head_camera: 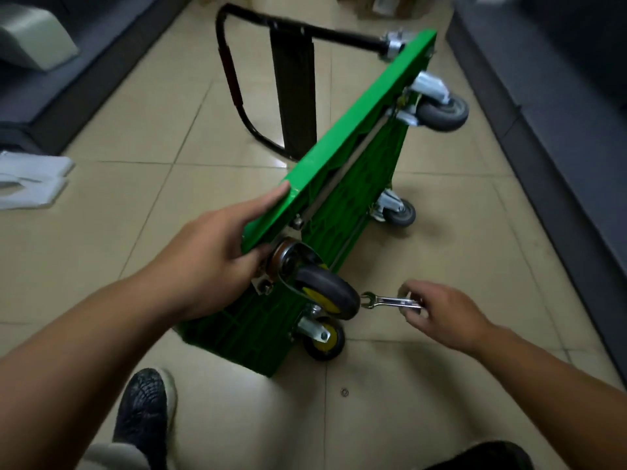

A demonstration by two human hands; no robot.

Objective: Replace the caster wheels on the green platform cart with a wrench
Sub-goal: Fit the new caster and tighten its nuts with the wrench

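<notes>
Green cart (339, 157) tipped on its side, edge gripped by left hand (210, 256). Lower right: right hand (444, 315) fingers (414, 288) pinching wrench (390, 302), lying sideways, open end pointing left, just beside nearest wheel (327, 295).

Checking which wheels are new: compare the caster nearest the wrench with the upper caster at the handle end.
The near caster has a yellow hub; the handle-end caster has a grey one. The near caster's swivel plate looks dark and brownish; the handle-end caster's bracket is bright silver. Both have dark tyres and hang off the floor on the tipped green cart.
</notes>
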